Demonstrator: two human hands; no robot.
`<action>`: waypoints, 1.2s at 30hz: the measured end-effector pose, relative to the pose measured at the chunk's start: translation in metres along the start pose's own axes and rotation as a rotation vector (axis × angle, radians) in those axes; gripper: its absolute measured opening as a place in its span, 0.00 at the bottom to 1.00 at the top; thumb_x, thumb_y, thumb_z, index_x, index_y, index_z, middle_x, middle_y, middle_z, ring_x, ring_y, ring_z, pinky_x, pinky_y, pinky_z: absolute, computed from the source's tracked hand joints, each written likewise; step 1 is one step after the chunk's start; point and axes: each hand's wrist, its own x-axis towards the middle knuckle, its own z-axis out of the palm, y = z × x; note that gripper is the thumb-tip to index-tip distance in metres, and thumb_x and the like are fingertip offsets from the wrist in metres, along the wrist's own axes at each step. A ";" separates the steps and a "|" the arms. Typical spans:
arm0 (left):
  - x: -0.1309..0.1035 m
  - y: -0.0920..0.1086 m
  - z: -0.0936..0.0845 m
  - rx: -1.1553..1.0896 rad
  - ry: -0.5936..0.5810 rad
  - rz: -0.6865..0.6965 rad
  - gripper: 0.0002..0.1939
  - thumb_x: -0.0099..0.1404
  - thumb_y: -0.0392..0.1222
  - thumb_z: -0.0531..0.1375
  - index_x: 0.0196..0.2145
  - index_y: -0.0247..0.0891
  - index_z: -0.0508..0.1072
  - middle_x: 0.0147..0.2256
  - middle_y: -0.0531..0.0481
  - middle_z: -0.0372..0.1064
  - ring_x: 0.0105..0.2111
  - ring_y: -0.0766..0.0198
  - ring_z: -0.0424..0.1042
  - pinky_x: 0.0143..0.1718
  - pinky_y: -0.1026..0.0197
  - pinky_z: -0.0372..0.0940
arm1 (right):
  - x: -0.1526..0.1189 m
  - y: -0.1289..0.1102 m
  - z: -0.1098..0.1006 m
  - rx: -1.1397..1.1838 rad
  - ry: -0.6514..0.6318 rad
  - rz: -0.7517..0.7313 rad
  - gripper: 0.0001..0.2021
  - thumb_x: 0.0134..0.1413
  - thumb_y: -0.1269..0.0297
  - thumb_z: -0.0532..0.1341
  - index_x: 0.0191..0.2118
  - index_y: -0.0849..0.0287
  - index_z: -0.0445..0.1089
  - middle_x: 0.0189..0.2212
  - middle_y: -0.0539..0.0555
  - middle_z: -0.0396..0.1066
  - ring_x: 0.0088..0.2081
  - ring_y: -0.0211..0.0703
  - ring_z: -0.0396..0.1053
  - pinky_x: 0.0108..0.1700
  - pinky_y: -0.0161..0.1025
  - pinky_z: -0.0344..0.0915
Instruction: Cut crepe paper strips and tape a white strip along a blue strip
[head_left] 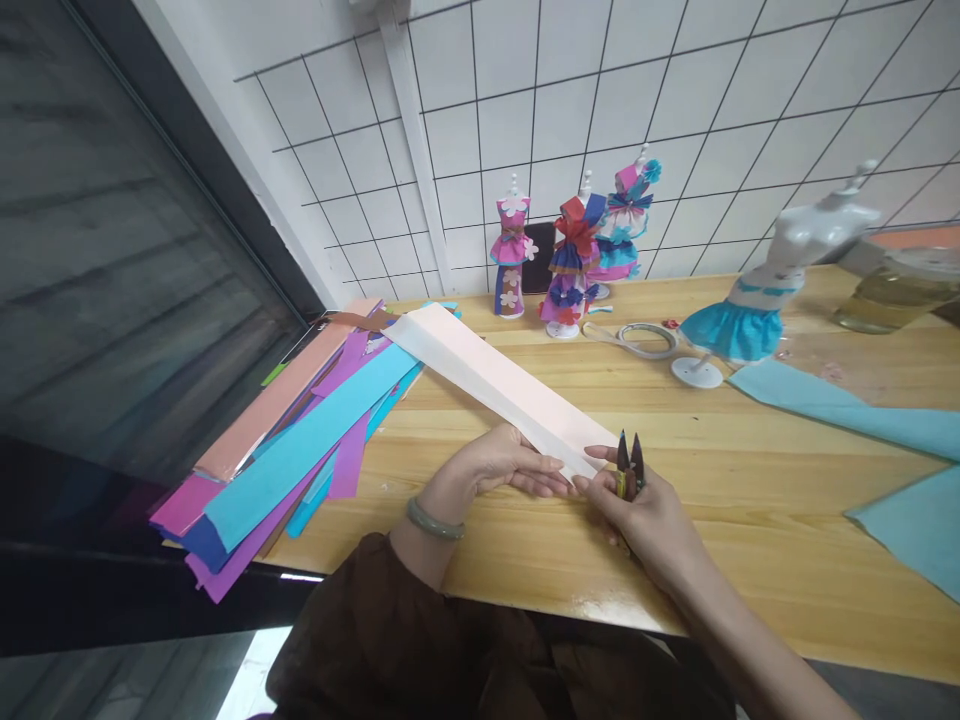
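A long pale pink strip of crepe paper (pixel 517 385), folded lengthwise, slants from the paper pile down to my hands. Its near end lies between the fingers of my left hand (pixel 517 465), thumb on top and fingers beneath. My right hand (pixel 626 500) pinches the corner of that same end. Tucked in the right palm is a pair of small scissors (pixel 631 468), blades pointing up and slightly apart; the handles are mostly hidden by the hand. The strip's far end rests over the coloured papers.
Folded coloured paper strips (pixel 307 430) are heaped at the left. Dressed mini mannequins (pixel 574 260) stand by the tiled wall. A white mannequin (pixel 787 260) in a blue skirt, a tape roll (pixel 647 341), a glass jar (pixel 896 290) and light blue paper (pixel 862 410) are at right.
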 end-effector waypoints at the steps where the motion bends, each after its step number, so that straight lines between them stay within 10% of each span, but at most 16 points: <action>1: 0.000 0.000 0.000 -0.001 0.007 -0.001 0.21 0.48 0.44 0.65 0.38 0.29 0.72 0.34 0.38 0.72 0.32 0.63 0.72 0.33 0.63 0.65 | -0.001 -0.001 -0.001 -0.004 -0.009 0.017 0.26 0.37 0.50 0.62 0.42 0.58 0.58 0.16 0.43 0.59 0.14 0.31 0.54 0.14 0.31 0.54; 9: 0.002 0.000 -0.001 -0.054 0.061 -0.041 0.19 0.46 0.43 0.66 0.35 0.29 0.72 0.32 0.40 0.73 0.31 0.63 0.72 0.34 0.62 0.66 | -0.014 0.007 -0.026 0.024 -0.280 0.297 0.26 0.48 0.37 0.41 0.32 0.56 0.59 0.11 0.42 0.48 0.10 0.30 0.42 0.12 0.30 0.42; 36: 0.001 0.001 -0.001 0.080 0.040 -0.046 0.18 0.45 0.45 0.66 0.33 0.30 0.73 0.31 0.41 0.72 0.27 0.66 0.71 0.31 0.63 0.66 | -0.019 -0.008 -0.014 0.165 -0.403 0.403 0.17 0.50 0.47 0.49 0.34 0.56 0.59 0.17 0.42 0.53 0.12 0.26 0.44 0.13 0.28 0.53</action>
